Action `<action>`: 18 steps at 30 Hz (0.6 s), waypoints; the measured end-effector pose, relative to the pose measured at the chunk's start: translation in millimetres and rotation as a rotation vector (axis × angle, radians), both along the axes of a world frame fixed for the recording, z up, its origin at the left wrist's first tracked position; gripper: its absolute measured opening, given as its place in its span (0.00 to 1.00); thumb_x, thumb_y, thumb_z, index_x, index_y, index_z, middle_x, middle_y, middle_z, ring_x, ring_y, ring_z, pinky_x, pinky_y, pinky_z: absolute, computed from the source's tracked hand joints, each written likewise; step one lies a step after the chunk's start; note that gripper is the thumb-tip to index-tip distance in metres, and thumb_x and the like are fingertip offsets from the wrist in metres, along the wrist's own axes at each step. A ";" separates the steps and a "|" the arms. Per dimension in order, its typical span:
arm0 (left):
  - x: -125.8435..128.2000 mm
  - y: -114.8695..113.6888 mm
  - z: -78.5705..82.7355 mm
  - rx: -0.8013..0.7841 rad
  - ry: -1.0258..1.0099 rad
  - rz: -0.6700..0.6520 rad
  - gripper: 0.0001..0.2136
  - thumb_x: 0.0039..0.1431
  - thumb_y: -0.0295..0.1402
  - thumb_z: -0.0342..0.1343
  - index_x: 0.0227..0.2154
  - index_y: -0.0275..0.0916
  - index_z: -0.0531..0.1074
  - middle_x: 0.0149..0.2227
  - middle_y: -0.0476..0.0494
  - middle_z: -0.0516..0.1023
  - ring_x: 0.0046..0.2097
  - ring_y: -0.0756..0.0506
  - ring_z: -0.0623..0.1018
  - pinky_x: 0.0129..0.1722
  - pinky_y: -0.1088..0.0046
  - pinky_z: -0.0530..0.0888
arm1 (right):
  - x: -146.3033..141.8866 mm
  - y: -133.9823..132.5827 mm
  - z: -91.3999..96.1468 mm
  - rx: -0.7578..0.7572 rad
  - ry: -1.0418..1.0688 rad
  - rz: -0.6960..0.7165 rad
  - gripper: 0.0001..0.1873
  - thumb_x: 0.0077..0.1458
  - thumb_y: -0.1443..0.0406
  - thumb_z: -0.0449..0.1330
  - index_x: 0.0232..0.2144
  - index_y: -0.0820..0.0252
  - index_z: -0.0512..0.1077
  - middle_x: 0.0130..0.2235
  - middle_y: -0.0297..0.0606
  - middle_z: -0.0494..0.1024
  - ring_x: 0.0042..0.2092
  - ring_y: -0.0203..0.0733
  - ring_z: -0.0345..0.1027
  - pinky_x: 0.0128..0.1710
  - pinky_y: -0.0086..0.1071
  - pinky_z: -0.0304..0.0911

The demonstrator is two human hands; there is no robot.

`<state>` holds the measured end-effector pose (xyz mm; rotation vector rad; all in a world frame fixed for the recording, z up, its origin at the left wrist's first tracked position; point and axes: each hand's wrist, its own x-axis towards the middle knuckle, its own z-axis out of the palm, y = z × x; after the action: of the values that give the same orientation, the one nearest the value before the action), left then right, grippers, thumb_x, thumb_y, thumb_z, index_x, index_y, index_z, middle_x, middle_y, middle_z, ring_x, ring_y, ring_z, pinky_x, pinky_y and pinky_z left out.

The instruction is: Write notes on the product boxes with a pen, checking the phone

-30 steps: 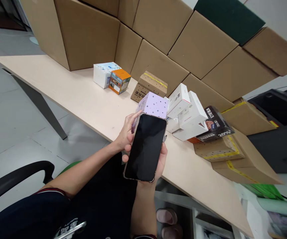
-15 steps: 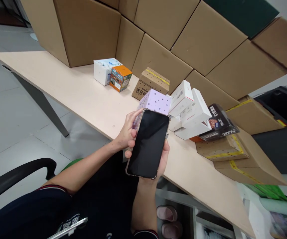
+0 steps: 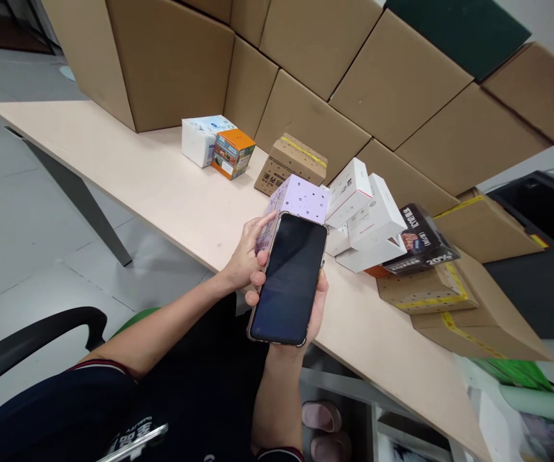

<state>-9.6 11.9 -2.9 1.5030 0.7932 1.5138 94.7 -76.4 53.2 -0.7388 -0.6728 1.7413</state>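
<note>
The right hand [image 3: 316,314] is closed around a phone [image 3: 289,279], with the palm behind it, the thumb along its right side and 3 fingertips [image 3: 258,278] curled over its left side. The left hand [image 3: 245,260] is half curled at the phone's upper left side, its top digit stretched along that side toward the upper corner. Whether it grips or only touches there cannot be told, since part of it is hidden. The phone is held up and tilted, its dark screen toward the wearer, over the near edge of the table [image 3: 161,173], about midway along; its lower end shows against the dark shirt [image 3: 185,385].

Just beyond the phone stands a purple box [image 3: 303,197], partly covered by the phone and left hand; whether either touches it is unclear. Behind that, toward the back edge, sits a small brown carton [image 3: 296,160] with yellow tape. Farther toward the left corner, an orange box [image 3: 231,154] stands beside a white pack [image 3: 197,141]. To the right of the purple box, white boxes [image 3: 376,215] lean in a stack next to a black pack [image 3: 416,240]. Large cardboard boxes [image 3: 301,122] line the back edge. 2 pink slippers [image 3: 322,417] show below the near edge.
</note>
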 end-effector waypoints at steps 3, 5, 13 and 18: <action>0.6 1.7 -2.6 0.014 0.017 0.008 0.36 0.57 0.63 0.56 0.64 0.51 0.66 0.64 0.39 0.65 0.69 0.30 0.62 0.71 0.44 0.59 | 2.5 1.8 -1.2 0.037 -0.039 0.060 0.44 0.55 0.33 0.37 0.51 0.56 0.72 0.36 0.41 0.80 0.32 0.48 0.70 0.37 0.48 0.71; 1.0 3.0 -4.8 0.025 0.023 0.012 0.36 0.58 0.62 0.56 0.64 0.51 0.66 0.64 0.39 0.65 0.69 0.31 0.62 0.71 0.45 0.59 | 3.5 3.1 -2.2 0.081 -0.021 0.117 0.45 0.56 0.33 0.35 0.51 0.57 0.72 0.36 0.41 0.79 0.30 0.46 0.69 0.34 0.46 0.71; 3.6 7.0 -12.2 -0.027 -0.057 0.000 0.36 0.55 0.55 0.64 0.65 0.51 0.65 0.64 0.38 0.62 0.66 0.29 0.66 0.65 0.43 0.67 | 31.0 -11.8 6.9 0.047 -0.073 -0.262 0.36 0.59 0.39 0.44 0.51 0.54 0.75 0.45 0.44 0.83 0.39 0.50 0.78 0.46 0.54 0.73; 4.9 7.5 -11.9 -0.016 -0.138 0.036 0.33 0.53 0.49 0.67 0.61 0.49 0.70 0.62 0.38 0.67 0.64 0.31 0.68 0.62 0.47 0.72 | 96.1 -34.2 0.7 0.171 -0.703 -0.814 0.33 0.59 0.45 0.54 0.61 0.53 0.66 0.54 0.45 0.79 0.48 0.52 0.78 0.47 0.48 0.72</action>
<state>-4.6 19.4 -14.8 1.3632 0.7523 1.6152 190.7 -110.6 53.9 -1.2968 -0.8118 0.6549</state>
